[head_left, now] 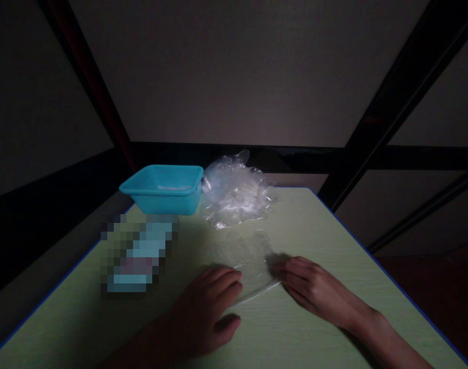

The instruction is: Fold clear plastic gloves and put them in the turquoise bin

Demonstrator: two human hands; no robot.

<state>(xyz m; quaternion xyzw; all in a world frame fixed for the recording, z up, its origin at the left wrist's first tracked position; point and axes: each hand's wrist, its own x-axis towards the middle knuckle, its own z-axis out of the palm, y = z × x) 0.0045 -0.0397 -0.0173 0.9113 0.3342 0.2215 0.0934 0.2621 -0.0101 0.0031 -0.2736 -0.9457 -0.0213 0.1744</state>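
Note:
A thin clear plastic sheet or bag (252,261) lies flat on the pale green table (318,225), its near edge raised in a narrow fold. My left hand (214,302) rests at the left side of this plastic, fingers over its edge and thumb apart. At the right end of the fold, my right hand (301,282) has its fingers drawn together on the plastic's edge; the fingertips are dim. Behind both hands sits a crumpled pile of clear plastic bags (237,195).
A blue plastic basin (168,202) stands at the table's back left, touching or close to the bag pile. In front of it lies a pixelated, bluish oblong object (145,251). The table has blue edges, and a wall (226,72) rises behind it.

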